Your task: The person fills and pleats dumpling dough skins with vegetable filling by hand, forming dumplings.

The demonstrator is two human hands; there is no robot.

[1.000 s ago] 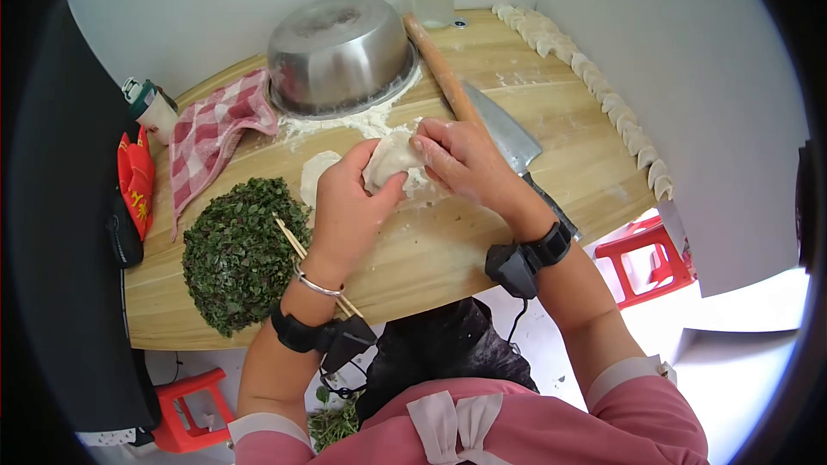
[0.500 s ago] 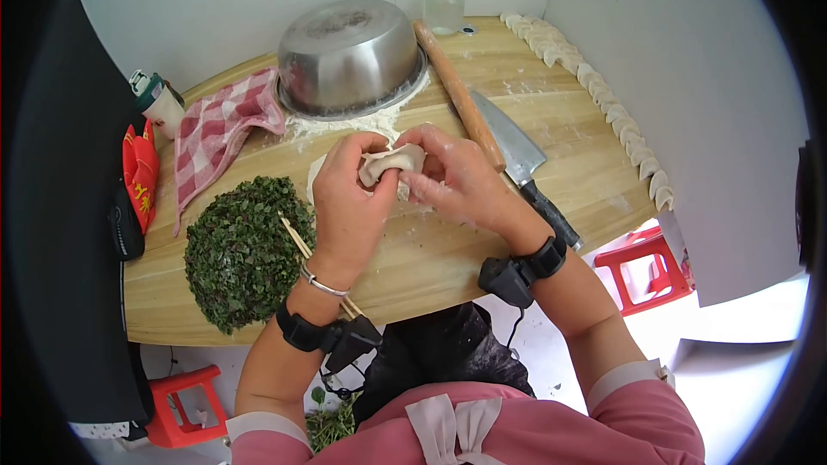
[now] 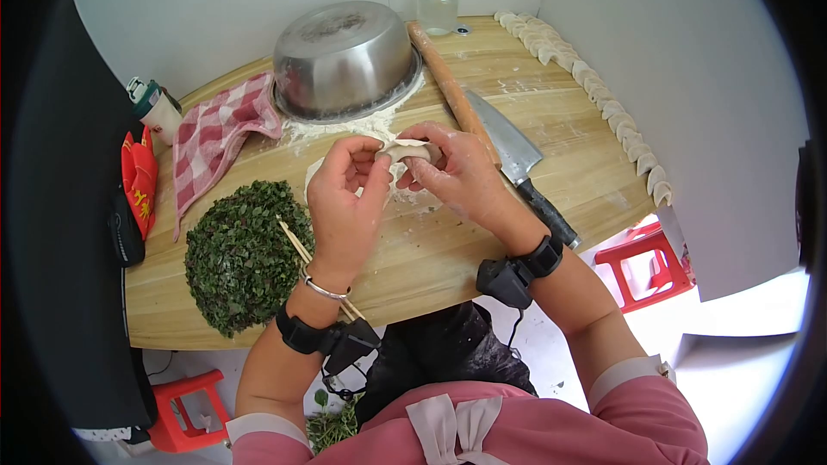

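Note:
Between both hands, above the wooden table (image 3: 413, 267), is a pale folded dumpling (image 3: 408, 151). My left hand (image 3: 351, 198) pinches its left end between thumb and fingers. At the other end, my right hand (image 3: 455, 165) grips it, thumb below and fingers over the top. Beside my left forearm lies a heap of chopped green leaves (image 3: 245, 258), with wooden chopsticks (image 3: 295, 241) resting at its right edge. White flour (image 3: 366, 127) is scattered behind my hands. A rolling pin (image 3: 452, 90) and a cleaver (image 3: 508, 139) lie just beyond my right hand.
An upturned steel basin (image 3: 345, 65) stands at the back, with a glass jar (image 3: 438, 10) to its right. A checked cloth (image 3: 222, 133) and a bottle (image 3: 155, 110) are at left. Folded dumplings (image 3: 616, 112) line the right edge. Red stools (image 3: 642, 267) stand below.
The dumpling has gone from an opened-up wrapper to a closed, folded shape. My fingers have shifted toward its two ends, and the view has moved slightly.

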